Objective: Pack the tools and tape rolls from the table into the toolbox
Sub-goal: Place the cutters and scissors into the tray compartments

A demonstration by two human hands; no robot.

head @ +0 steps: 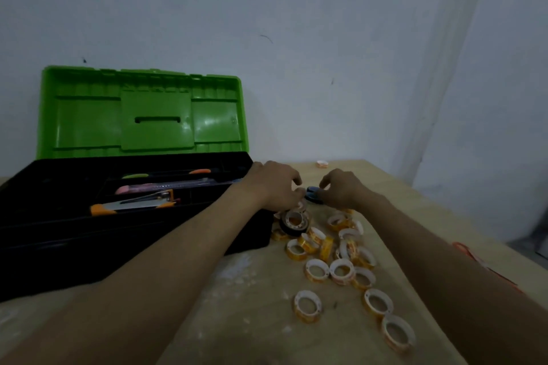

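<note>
A black toolbox [44, 246] with its green lid [142, 111] raised stands at the left of the table. Its tray holds orange-handled tools [130, 205] and a pink item [139, 188]. Several small orange-and-white tape rolls [341, 271] lie scattered to the right of the box, and a black tape roll [292, 230] lies among them. My left hand [274, 187] and my right hand [341, 188] meet over a dark blue roll [311, 191] at the far end of the pile, fingers curled onto it from both sides.
The wooden table [252, 305] ends at the right, with an orange-red strip [474, 258] along that edge. One lone tape roll [322, 163] sits near the back wall. The white wall rises right behind the toolbox.
</note>
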